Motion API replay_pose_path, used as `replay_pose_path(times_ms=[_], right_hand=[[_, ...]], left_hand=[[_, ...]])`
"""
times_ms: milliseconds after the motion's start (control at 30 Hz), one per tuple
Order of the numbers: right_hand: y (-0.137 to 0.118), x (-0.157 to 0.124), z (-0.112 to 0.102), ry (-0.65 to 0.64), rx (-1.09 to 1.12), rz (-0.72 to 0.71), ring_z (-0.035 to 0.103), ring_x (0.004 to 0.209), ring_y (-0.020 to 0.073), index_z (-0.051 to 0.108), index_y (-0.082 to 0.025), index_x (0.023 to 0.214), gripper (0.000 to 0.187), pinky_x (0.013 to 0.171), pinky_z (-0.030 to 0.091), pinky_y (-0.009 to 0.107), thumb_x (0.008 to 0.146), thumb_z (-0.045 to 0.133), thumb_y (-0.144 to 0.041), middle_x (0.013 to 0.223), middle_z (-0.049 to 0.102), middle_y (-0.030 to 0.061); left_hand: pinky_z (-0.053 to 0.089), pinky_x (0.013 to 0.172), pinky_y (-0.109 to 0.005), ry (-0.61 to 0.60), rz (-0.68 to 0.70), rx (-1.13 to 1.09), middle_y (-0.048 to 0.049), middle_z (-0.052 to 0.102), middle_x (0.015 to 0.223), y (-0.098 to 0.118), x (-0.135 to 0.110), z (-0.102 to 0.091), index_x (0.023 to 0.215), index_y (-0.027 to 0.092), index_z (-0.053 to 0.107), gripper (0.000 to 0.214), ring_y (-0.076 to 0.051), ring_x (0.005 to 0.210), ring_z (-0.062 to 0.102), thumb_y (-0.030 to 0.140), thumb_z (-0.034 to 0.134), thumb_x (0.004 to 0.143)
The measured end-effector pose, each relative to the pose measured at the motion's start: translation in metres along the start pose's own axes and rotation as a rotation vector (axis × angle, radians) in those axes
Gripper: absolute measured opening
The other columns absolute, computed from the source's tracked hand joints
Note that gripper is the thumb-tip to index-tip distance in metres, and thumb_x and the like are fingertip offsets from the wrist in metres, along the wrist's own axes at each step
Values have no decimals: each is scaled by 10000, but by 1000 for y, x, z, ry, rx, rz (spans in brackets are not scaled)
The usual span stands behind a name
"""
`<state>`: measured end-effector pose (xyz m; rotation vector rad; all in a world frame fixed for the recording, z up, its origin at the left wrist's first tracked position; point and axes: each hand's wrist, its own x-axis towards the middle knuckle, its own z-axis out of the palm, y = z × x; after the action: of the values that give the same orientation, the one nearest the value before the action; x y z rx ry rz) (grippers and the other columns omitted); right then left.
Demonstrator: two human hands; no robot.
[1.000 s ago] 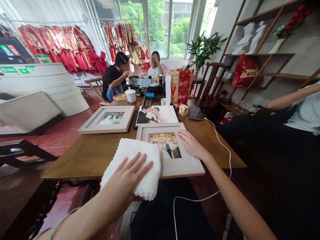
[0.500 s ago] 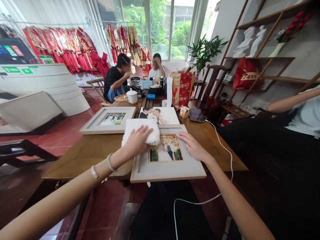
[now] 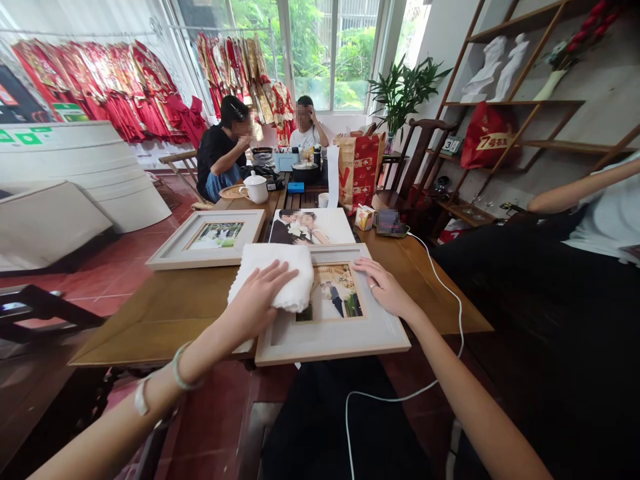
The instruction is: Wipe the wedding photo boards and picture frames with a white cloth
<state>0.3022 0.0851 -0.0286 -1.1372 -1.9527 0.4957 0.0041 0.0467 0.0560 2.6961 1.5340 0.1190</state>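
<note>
My left hand (image 3: pixel 259 293) presses a folded white cloth (image 3: pixel 280 267) against the left part of a picture frame (image 3: pixel 330 341), its fingers spread over the cloth and its thumb hidden. The frame has a pale mat around a couple's photo (image 3: pixel 333 293); the cloth covers the photo's left edge. On the frame's right side rests my right hand (image 3: pixel 385 287), fingers out flat and a ring on one of them. A second framed photo (image 3: pixel 206 245) lies to the left. Behind the near frame is an unframed portrait print (image 3: pixel 336 229) of a couple.
On the wooden table (image 3: pixel 150 303) stand a white teapot (image 3: pixel 257 188), a red paper bag (image 3: pixel 361 170), a small box (image 3: pixel 365 217) and a phone (image 3: pixel 391 223) on a white cable (image 3: pixel 450 293). Two people sit at the far end; another person's arm (image 3: pixel 580 183) shows at right.
My left hand and the cloth have moved left and slightly toward me, baring more of the photo. My right hand stays on the frame. The whole view has shifted a little.
</note>
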Motion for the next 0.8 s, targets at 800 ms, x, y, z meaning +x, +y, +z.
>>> replay_pose_path(times_ms=[800], right_hand=[[4, 2, -5, -153, -123, -89, 389, 1325, 236, 522, -226, 1302, 539, 1128, 281, 530, 817, 342, -75, 1378, 482, 95]], left_hand=[[312, 1067, -535, 111, -96, 79, -120, 358, 1473, -2, 41, 8, 1386, 195, 410, 771, -324, 1376, 268, -6, 454, 644]])
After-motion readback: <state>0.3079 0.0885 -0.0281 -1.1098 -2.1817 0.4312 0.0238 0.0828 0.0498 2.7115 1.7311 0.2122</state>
